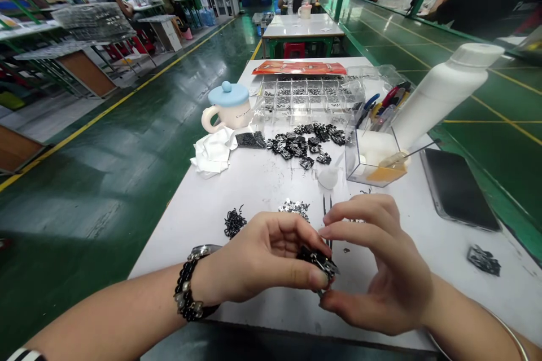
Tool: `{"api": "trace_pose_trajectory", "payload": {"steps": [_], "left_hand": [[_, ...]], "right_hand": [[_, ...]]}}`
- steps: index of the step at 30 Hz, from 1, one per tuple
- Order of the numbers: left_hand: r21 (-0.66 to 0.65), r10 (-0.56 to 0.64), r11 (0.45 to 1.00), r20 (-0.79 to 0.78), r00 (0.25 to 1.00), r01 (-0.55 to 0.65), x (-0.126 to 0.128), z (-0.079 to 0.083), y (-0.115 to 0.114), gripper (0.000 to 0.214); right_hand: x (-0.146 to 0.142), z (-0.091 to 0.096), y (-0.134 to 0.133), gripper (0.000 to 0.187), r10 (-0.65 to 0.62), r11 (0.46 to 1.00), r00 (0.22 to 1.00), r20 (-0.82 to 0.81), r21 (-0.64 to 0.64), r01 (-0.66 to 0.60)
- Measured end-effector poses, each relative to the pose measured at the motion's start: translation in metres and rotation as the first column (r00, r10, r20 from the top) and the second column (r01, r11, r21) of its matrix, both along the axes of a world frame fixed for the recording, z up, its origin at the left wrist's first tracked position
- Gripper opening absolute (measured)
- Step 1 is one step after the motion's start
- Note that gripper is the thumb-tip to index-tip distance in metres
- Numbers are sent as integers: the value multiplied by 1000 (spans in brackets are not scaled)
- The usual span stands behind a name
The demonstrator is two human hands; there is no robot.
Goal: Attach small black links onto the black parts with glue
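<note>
My left hand (271,259), wearing a beaded bracelet, pinches a small black-and-metal assembly (319,262) between thumb and fingers above the front of the table. Close on its right, my right hand (381,265) has its fingers curved and apart; the thumb tip is near the assembly's lower end, and I cannot tell if it touches. Beyond the hands lie a pile of small black parts (234,221) and a pile of small silvery pieces (295,208). Dark tweezers-like prongs (327,206) show behind my right fingertips.
Similar black assemblies (296,144) are heaped mid-table before a clear compartment box (311,96). At left stand a lidded mug (231,110) and crumpled tissue (214,152). At right are a clear tool holder (375,163), white bottle (444,96), phone (459,186) and another black assembly (483,260).
</note>
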State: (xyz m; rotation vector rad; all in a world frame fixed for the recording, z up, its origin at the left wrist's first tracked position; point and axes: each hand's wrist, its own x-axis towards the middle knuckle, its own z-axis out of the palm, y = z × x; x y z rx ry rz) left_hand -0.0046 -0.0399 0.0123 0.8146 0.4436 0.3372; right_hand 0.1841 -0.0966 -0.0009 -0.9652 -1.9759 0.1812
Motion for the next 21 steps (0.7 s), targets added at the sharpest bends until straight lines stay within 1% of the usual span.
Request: {"api": "trace_pose_trajectory", "payload": {"steps": [3,8,12,15,18,21], "left_hand": [[16,4,1000,8,1000,-4,0,0,-1,19],[34,23,999,45,999,-25,0,0,-3,22],[44,24,999,43,999,-26,0,0,-3,23],[-4,7,1000,1,1000,-7,1,0,-1,20],[-74,-48,996,-70,996,43,2,0,3,17],[-134,-175,978,-95,980,162,3,-3,8,14]], "right_hand": [[-1,-1,-1,42,6,1000,1000,4,-28,-5],[-2,-1,-2,43,16,1000,1000,-3,-22,-16],[1,1,-4,46,49,998,999,17,-27,-48],[4,4,-3,46,93,993,995,30,-70,-91],[5,6,-1,42,154,976,988,23,-160,-148],[5,8,1,35,191,955,981,-14,-229,-189]]}}
